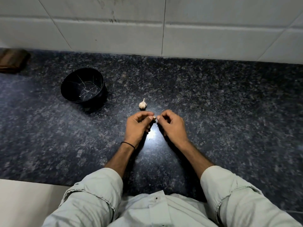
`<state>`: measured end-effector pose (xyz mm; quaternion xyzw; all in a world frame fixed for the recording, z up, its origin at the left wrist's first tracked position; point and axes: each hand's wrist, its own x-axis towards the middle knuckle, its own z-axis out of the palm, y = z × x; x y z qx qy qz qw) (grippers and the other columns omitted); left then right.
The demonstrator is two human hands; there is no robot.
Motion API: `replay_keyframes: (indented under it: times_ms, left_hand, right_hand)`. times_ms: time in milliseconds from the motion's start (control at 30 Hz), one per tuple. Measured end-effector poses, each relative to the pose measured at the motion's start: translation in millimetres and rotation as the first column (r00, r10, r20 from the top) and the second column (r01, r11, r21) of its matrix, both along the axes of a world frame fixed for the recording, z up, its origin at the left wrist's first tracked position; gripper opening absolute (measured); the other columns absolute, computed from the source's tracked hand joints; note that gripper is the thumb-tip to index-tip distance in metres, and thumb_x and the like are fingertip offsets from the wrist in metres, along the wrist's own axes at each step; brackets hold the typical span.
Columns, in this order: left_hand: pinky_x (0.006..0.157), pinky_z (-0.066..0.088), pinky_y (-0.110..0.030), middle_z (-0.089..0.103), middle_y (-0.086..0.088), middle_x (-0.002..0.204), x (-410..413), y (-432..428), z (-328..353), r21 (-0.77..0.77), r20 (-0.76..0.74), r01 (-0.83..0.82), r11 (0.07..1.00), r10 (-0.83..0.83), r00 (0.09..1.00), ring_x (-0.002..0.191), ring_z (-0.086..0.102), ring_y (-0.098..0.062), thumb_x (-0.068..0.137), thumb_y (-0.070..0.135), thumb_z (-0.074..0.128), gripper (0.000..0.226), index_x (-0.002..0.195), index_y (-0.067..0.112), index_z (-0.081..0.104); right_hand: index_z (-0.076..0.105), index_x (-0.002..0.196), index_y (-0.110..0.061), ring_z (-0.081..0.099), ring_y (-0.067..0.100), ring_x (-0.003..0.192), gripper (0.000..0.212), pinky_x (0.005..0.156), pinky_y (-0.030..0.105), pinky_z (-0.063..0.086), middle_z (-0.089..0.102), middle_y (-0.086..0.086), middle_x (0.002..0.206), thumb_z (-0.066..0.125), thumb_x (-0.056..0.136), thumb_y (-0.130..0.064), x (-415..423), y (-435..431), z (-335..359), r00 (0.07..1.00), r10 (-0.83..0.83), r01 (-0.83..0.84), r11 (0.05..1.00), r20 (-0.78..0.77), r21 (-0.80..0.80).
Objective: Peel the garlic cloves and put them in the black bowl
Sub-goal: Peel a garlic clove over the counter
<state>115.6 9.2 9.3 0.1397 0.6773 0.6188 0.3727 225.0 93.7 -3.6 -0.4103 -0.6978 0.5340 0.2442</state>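
A single small garlic clove (154,118) is being pinched between the thumb and forefinger tip of the left hand (137,126), with the other fingers curled under. It is being held up off the surface, probably so that its free end is being offered to the other hand. The right hand (172,126) is being kept just beside it, fingers curled and thumb tip brought against the clove's end, seemingly so that the skin can be picked at. Whether any skin is actually being gripped there cannot be told. A thin black band (129,144) is being worn on the left wrist.

Just beyond the fingertips, one garlic bulb (143,104) is being left standing stem-up on the dark speckled countertop (229,104), near enough for the next clove to be broken off. Further left and well apart, one black bowl (73,82) is being kept waiting; only pale vein-like lines are seen inside it, and no clove. One brown wooden object (13,62) is lying at the far left, against the tiled wall (213,38).
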Motion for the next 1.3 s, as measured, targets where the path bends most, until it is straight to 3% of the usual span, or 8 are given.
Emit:
replay_keyframes:
  times_ms: [133, 267, 533, 700, 1000, 1167, 1300]
  left_hand:
    - [0.050, 0.042, -0.021, 0.066, -0.016, 0.074, 2, 2, -1, 0.005, 0.003, -0.011, 1.000, 0.011, 1.000, 0.052, 0.049, -0.013, 0.090, -0.003, 0.065, 0.010, 0.097, -0.005, 0.071]
    - [0.051, 0.044, -0.017, 0.069, -0.011, 0.074, 1, 1, -2, -0.010, -0.030, 0.019, 1.000, -0.020, 0.999, 0.052, 0.052, -0.009, 0.091, 0.000, 0.066, 0.010, 0.097, -0.003, 0.073]
    - [0.052, 0.045, -0.018, 0.069, -0.010, 0.070, -2, -1, -1, -0.057, -0.140, 0.099, 0.993, -0.107, 0.984, 0.057, 0.055, -0.010, 0.092, 0.008, 0.068, 0.012, 0.088, -0.003, 0.073]
    - [0.050, 0.041, -0.014, 0.063, -0.011, 0.068, -2, 1, 3, -0.079, -0.171, 0.117, 0.990, -0.129, 0.977, 0.051, 0.050, -0.004, 0.095, 0.005, 0.061, 0.019, 0.087, -0.011, 0.067]
    - [0.053, 0.041, -0.011, 0.062, -0.021, 0.070, 2, 3, 7, -0.062, -0.173, 0.100, 0.993, -0.110, 0.979, 0.049, 0.053, -0.002, 0.096, 0.002, 0.058, 0.026, 0.083, -0.020, 0.061]
    - [0.047, 0.037, -0.010, 0.059, -0.022, 0.071, 2, 4, 11, -0.022, -0.102, 0.070, 0.997, -0.072, 0.992, 0.041, 0.046, 0.000, 0.097, -0.002, 0.055, 0.025, 0.089, -0.025, 0.060]
    - [0.048, 0.037, -0.009, 0.060, -0.016, 0.070, 5, 2, 7, -0.021, -0.108, 0.053, 0.998, -0.055, 0.993, 0.043, 0.047, 0.002, 0.097, 0.000, 0.056, 0.023, 0.089, -0.021, 0.061]
  right_hand:
    - [0.064, 0.092, -0.020, 0.061, 0.016, 0.069, 0.010, 0.061, 0.030, 0.051, 0.066, 0.001, 0.084, 0.073, 0.089, -0.023, 1, 1, -3, 0.998, 0.061, -0.060, 0.998, -0.009, 0.028]
    - [0.066, 0.086, -0.018, 0.057, 0.005, 0.064, 0.009, 0.057, 0.029, 0.046, 0.065, -0.005, 0.077, 0.068, 0.093, -0.022, 1, 0, -7, 0.997, 0.057, -0.056, 0.998, -0.047, 0.030]
    - [0.068, 0.083, -0.009, 0.059, 0.006, 0.075, 0.010, 0.065, 0.012, 0.041, 0.066, -0.003, 0.079, 0.069, 0.092, -0.013, 2, -2, -4, 0.999, 0.038, -0.036, 0.983, -0.009, 0.180]
    - [0.067, 0.082, -0.009, 0.056, 0.005, 0.076, 0.009, 0.065, 0.011, 0.039, 0.064, -0.004, 0.079, 0.069, 0.091, -0.010, 2, -4, -3, 0.999, 0.052, -0.051, 0.972, 0.002, 0.230]
    - [0.069, 0.084, -0.011, 0.062, 0.010, 0.075, 0.008, 0.067, 0.026, 0.048, 0.069, -0.003, 0.078, 0.068, 0.092, -0.013, 4, -5, -2, 0.998, 0.033, -0.026, 0.992, -0.050, 0.124]
    - [0.068, 0.085, -0.012, 0.054, 0.016, 0.049, 0.010, 0.042, 0.036, 0.048, 0.065, 0.003, 0.067, 0.066, 0.094, -0.010, 4, -5, -2, 0.993, -0.015, 0.013, 1.000, -0.121, -0.019]
    - [0.068, 0.086, -0.011, 0.051, 0.018, 0.044, 0.009, 0.042, 0.033, 0.045, 0.064, 0.001, 0.065, 0.065, 0.095, -0.010, 4, -5, -1, 0.991, -0.030, 0.021, 0.997, -0.132, -0.072]
